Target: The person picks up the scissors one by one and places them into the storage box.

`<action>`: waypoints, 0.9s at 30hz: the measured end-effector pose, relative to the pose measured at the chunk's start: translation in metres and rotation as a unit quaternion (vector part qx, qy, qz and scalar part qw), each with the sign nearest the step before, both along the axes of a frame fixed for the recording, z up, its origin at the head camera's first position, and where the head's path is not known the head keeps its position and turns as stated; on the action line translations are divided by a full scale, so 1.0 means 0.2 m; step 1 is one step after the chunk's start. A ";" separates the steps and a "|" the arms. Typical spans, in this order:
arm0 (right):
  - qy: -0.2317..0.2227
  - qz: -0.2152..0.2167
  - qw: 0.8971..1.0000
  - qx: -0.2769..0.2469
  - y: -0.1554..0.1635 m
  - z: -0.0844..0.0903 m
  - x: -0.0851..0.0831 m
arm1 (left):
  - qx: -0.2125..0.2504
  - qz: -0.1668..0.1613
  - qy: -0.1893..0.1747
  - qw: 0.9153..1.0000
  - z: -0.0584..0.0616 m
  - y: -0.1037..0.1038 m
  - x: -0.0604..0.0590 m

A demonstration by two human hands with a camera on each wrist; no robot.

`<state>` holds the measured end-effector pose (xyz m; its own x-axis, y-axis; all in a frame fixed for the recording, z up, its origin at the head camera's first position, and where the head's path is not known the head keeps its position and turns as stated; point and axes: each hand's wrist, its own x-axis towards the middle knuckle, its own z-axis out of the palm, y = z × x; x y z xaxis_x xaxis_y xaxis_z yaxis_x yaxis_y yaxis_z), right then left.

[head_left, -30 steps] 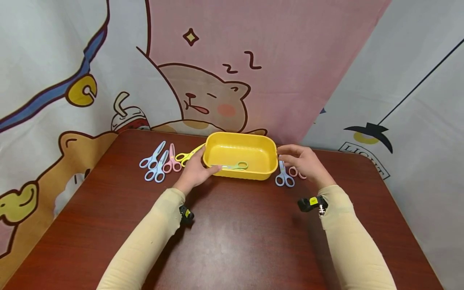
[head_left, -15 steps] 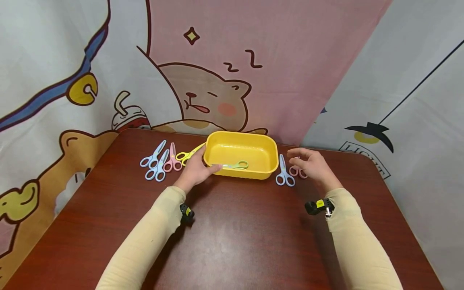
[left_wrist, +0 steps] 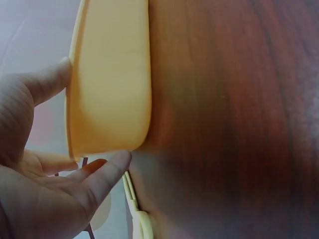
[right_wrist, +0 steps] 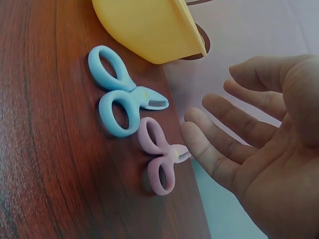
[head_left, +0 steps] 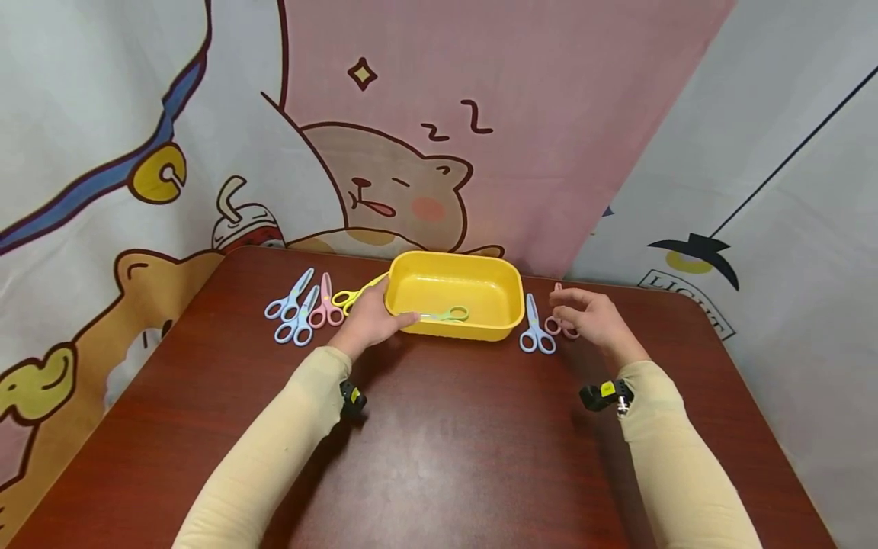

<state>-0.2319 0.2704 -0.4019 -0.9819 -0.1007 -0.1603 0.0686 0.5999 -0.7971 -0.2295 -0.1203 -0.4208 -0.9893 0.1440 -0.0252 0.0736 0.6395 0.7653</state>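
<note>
Watching through the head camera, I see the left hand (head_left: 369,316) gripping the left end of the yellow tray (head_left: 466,332), thumb at the near rim; the tray stands upright on the tabletop (head_left: 466,442), near its far edge. Only this view lets me look down on the green scissors (head_left: 454,313) lying inside. The left wrist view gives me what the head camera hides: fingers set round the tray's end, with part of the yellow scissors (head_left: 358,293) beyond. From above, the right hand (head_left: 598,326) covers part of the pink scissors (right_wrist: 169,156), but its own wrist view shows me both loops, with the blue scissors (right_wrist: 132,94) between them and the tray. That hand is empty, fingers loosely bent; I cannot tell whether a fingertip touches the pink blades. A second ago those fingers were at the tray's right end; now they have drawn away, uncovering the blue blades, while the left hand's hold looks unchanged.
</note>
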 end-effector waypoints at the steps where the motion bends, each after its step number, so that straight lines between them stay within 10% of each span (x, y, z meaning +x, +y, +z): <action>1: 0.000 0.000 1.000 0.002 0.01 0.00 0.00 | -0.005 -0.002 -0.002 1.000 0.00 0.00 0.00; 19: 0.001 -0.007 1.000 0.011 0.07 -0.06 0.04 | -0.078 0.011 -0.032 0.996 0.08 0.04 -0.03; 27: 0.053 -0.025 0.994 0.097 0.10 -0.06 0.06 | -0.081 0.020 -0.044 0.996 0.11 0.04 -0.02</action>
<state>-0.2190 0.2897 -0.4131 -0.9973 -0.0278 -0.0679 0.0251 0.7403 -0.6718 -0.2345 -0.1126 -0.3982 -0.9871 0.0917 -0.1310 -0.0167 0.7556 0.6548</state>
